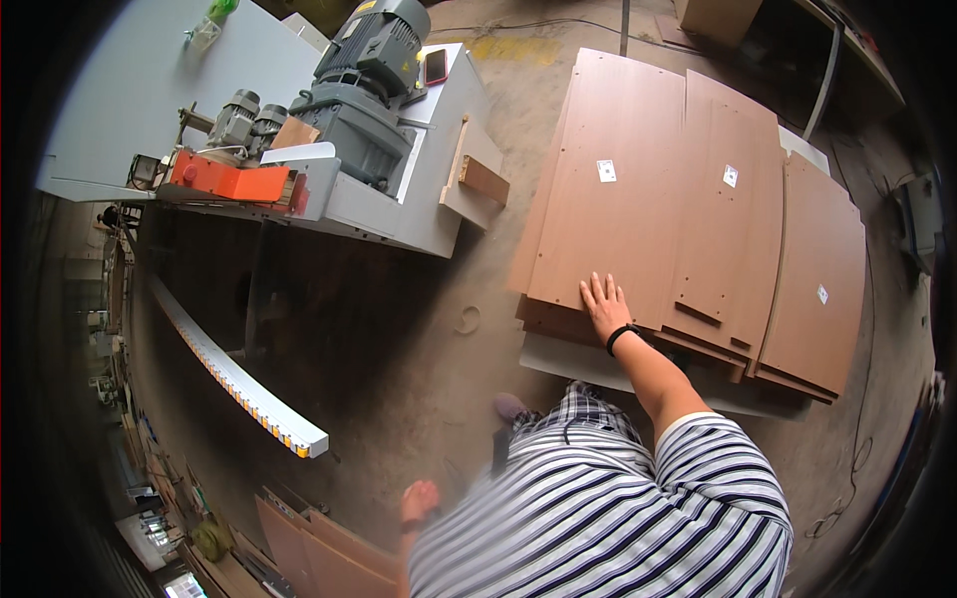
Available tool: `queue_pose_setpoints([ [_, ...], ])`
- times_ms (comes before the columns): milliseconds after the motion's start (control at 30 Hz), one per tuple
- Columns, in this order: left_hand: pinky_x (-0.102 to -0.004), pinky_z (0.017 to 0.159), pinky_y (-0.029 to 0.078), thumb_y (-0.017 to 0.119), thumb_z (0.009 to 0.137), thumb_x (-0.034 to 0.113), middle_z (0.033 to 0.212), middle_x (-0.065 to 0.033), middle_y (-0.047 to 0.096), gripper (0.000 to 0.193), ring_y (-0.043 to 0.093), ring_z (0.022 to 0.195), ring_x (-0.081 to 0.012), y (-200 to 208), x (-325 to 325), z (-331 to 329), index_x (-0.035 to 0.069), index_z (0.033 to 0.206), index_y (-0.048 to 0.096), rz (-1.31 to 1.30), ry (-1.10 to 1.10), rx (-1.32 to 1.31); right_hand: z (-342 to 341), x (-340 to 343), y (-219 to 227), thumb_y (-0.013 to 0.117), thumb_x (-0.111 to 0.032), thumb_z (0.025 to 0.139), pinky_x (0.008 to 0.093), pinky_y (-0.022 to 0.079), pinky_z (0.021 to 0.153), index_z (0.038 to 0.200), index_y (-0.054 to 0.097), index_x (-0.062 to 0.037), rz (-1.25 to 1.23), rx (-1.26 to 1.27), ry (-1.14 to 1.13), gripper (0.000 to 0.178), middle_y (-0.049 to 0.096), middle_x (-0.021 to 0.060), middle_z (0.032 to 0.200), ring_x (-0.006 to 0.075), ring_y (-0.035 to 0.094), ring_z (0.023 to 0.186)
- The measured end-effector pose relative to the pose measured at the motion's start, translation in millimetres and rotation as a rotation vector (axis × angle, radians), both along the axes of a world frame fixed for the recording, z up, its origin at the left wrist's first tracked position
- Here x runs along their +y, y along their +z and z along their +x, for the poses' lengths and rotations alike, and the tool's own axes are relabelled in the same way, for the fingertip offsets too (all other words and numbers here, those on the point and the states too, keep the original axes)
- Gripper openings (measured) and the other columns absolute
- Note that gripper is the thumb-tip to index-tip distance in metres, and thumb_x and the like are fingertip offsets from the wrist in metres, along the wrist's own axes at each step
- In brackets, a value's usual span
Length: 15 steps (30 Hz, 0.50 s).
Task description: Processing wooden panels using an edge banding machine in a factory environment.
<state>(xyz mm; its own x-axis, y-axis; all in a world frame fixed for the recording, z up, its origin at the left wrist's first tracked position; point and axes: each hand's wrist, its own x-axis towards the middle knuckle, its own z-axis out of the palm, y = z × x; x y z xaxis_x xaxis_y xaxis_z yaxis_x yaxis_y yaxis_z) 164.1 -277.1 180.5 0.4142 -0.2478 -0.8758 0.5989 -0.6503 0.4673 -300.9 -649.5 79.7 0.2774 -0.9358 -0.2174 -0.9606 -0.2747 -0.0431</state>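
My right hand (pixel 605 305) lies flat near the front edge of a brown wood-grain panel (pixel 620 234), its fingers spread and holding nothing. That panel tops a low stack, has small drilled holes along its edges and bears a small white label (pixel 606 170). Beside it lie a second brown panel (pixel 736 254) and, farther right, a third panel (pixel 819 289), both labelled as well. A pale sheet (pixel 568 361) sticks out from under the stack on my side. Down by my left side hangs my left hand (pixel 420 498), away from the panels; blur hides how its fingers are held.
A grey machine with a large motor (pixel 369 90) and an orange guard (pixel 229 182) stands far left; a phone (pixel 436 66) rests on it. A long white rail (pixel 239 384) with yellow parts runs along the left. More brown boards (pixel 329 548) stand lower left. Cables cross the floor at right.
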Motion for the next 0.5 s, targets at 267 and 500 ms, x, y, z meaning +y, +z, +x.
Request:
queue_pose_setpoints([
  [267,-0.0414,0.077,0.045,0.051,0.084,0.021,0.098,-0.0103,0.055,0.024,0.053,0.095,-0.0268,14,-7,-24,0.009,0.105,0.048,-0.061,-0.084,0.026,21,-19,-7,0.040,-0.011,0.083,0.0463,0.027,0.098,0.134,0.021,-0.0158,0.010,0.018,-0.030,0.055,0.018,0.0109,0.140,0.0362,0.022,0.126],
  [500,-0.0370,0.077,0.045,0.049,0.086,0.026,0.102,-0.0107,0.053,0.027,0.054,0.094,-0.0268,31,-46,-34,0.007,0.105,0.044,-0.106,-0.220,0.011,17,-22,-4,0.041,-0.008,0.082,0.0467,0.025,0.100,0.134,0.021,-0.0163,0.039,-0.011,-0.035,0.056,0.015,0.0091,0.141,0.0355,0.020,0.127],
])
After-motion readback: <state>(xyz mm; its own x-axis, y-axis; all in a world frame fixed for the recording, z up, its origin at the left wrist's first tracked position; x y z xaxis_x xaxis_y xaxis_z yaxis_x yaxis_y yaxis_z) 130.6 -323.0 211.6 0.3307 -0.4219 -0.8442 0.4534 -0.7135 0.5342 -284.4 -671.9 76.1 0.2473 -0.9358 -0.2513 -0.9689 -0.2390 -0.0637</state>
